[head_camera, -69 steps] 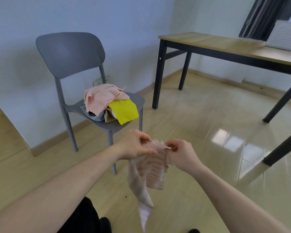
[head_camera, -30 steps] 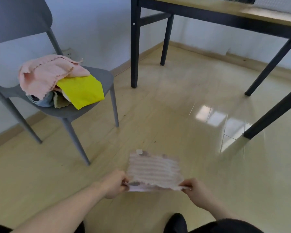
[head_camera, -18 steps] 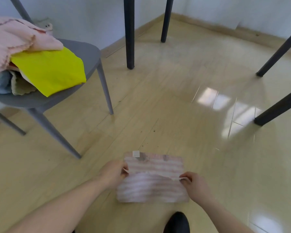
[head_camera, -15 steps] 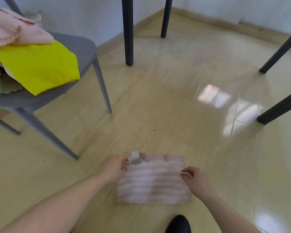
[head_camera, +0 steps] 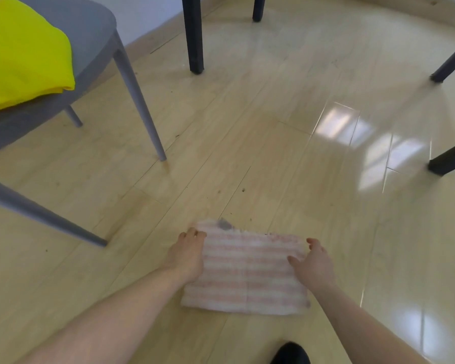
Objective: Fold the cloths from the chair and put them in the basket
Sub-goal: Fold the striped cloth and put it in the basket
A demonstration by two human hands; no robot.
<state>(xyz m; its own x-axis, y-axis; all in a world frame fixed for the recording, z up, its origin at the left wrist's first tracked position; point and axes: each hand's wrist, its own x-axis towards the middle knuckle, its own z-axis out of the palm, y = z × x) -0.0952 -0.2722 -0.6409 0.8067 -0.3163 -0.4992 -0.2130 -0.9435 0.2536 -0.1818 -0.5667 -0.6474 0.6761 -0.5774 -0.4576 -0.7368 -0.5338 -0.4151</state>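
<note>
Hands (left hand [head_camera: 187, 254], right hand [head_camera: 313, 266]) flat on striped cloth [head_camera: 247, 271], floor [head_camera: 273, 153]

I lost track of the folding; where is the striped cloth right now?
The pink-striped cloth lies flat on the floor, low centre, between the left hand and right hand.

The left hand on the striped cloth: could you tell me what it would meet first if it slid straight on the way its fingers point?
Only bare floor past the striped cloth's far edge; the left hand seems clear.

Two cloths: striped cloth [head_camera: 244, 271], yellow cloth [head_camera: 21, 53]; one chair [head_camera: 90, 48]; two hands.
</note>
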